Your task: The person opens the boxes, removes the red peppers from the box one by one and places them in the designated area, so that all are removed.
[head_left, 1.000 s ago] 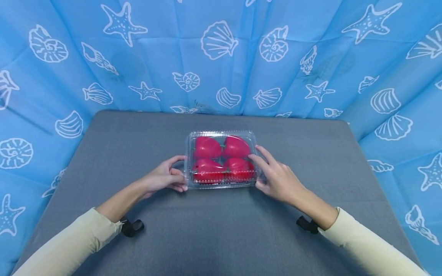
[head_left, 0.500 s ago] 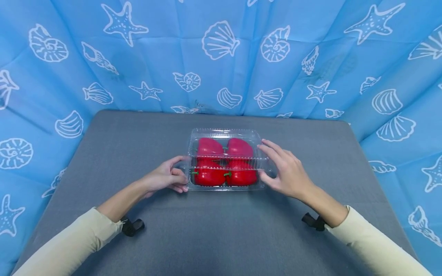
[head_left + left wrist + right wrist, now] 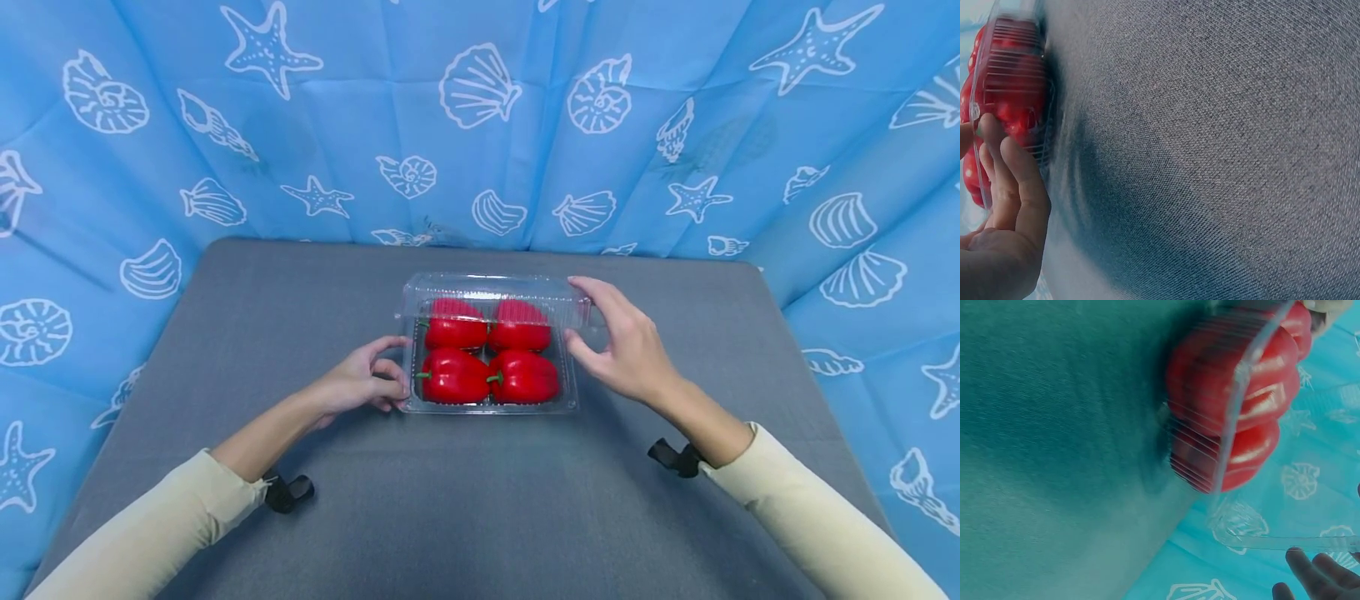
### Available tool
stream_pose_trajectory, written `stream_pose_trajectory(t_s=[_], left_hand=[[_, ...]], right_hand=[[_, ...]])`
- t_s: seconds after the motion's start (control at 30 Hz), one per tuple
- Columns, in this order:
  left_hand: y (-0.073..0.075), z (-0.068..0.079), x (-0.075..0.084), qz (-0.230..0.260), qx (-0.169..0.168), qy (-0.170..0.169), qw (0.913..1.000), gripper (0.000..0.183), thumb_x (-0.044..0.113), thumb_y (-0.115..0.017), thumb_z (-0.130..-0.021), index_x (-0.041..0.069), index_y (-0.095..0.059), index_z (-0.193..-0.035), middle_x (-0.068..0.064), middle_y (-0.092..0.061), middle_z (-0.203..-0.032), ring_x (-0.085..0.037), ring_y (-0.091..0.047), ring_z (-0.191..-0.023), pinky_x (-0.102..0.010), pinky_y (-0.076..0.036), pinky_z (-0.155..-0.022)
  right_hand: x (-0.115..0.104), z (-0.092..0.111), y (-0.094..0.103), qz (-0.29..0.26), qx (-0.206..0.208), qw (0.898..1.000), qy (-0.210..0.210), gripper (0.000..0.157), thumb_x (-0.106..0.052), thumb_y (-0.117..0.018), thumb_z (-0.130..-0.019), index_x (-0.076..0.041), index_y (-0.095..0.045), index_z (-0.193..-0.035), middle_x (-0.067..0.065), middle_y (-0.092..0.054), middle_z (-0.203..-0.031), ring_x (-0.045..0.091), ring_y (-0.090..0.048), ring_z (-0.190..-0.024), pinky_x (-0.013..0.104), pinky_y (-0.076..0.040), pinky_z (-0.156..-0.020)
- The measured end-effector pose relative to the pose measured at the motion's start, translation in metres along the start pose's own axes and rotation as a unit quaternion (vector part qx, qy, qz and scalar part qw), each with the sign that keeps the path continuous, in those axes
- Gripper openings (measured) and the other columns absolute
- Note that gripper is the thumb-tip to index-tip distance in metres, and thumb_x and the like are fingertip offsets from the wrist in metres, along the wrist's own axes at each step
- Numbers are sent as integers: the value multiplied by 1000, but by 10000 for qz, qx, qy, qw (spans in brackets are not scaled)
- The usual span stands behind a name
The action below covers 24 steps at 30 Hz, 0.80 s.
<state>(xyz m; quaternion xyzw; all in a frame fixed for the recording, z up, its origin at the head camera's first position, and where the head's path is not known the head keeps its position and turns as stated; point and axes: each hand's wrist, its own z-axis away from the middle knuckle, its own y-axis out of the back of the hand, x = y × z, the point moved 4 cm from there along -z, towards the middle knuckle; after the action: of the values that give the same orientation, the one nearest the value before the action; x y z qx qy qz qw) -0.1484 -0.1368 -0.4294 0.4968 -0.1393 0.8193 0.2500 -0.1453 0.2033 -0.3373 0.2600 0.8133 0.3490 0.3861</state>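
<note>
A clear plastic clamshell box [image 3: 491, 409] sits on the table with several red bell peppers [image 3: 454, 377] inside, green stems showing on the front ones. Its hinged lid [image 3: 487, 289] is tilted up toward the back, its front edge crossing over the rear peppers. My left hand [image 3: 367, 382] pinches the box's left rim; in the left wrist view its fingers [image 3: 1020, 165] bend up against the ribbed side. My right hand [image 3: 628, 346] holds the lid's right end, fingers above and thumb below. The right wrist view shows its fingertips [image 3: 1295, 553] right at the lid's edge.
The grey cloth-covered table [image 3: 480, 500] extends around the box. Behind it and along both sides hangs a blue curtain [image 3: 337, 125] printed with white shells and starfish. Black straps [image 3: 288, 493] sit at both wrists, by the pale sleeves.
The lid has swung up and back from lying over all the peppers, uncovering the front ones. My right hand has risen and moved back with it; the left stays at the rim.
</note>
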Motion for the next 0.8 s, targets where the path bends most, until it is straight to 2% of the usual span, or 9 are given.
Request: stream_pose_trajectory(t_s=[0.3, 0.43, 0.7, 0.8], left_hand=[[0, 0, 3, 85, 52, -158, 9998, 76, 5, -69, -89, 12, -29, -153, -12, -65, -103, -25, -67, -89, -38, -56, -81], [-1, 0, 3, 156, 91, -194, 9996, 78, 2, -70, -87, 12, -30, -152, -12, -65, -102, -24, -67, -86, -38, -56, -81], [-1, 1, 3, 138, 150, -137, 9997, 77, 3, -71, -87, 13, -30, -152, -12, -65, -103, -24, -67, -88, -39, -56, -82], [-1, 2, 4, 134, 158, -127, 9997, 77, 3, -70, -88, 13, -30, -152, -12, -65, -103, -24, -66, -88, -39, -56, -83]], right_hand=[[4, -26, 8, -476, 674, 9964, -173, 67, -7, -67, -85, -8, -42, -147, 17, -59, -132, 32, -66, -103, 53, -54, -88], [9, -34, 9, -708, 729, 9942, -340, 67, -5, -64, -87, -11, -38, -149, 17, -58, -133, 33, -69, -99, 55, -52, -92], [19, -51, 9, -1009, 731, 9911, -458, 72, -4, -60, -89, -20, -31, -153, 15, -58, -134, 34, -69, -102, 52, -55, -84], [22, -60, 7, -1183, 679, 9886, -632, 74, -5, -59, -91, -23, -28, -155, 15, -56, -135, 34, -68, -102, 52, -54, -87]])
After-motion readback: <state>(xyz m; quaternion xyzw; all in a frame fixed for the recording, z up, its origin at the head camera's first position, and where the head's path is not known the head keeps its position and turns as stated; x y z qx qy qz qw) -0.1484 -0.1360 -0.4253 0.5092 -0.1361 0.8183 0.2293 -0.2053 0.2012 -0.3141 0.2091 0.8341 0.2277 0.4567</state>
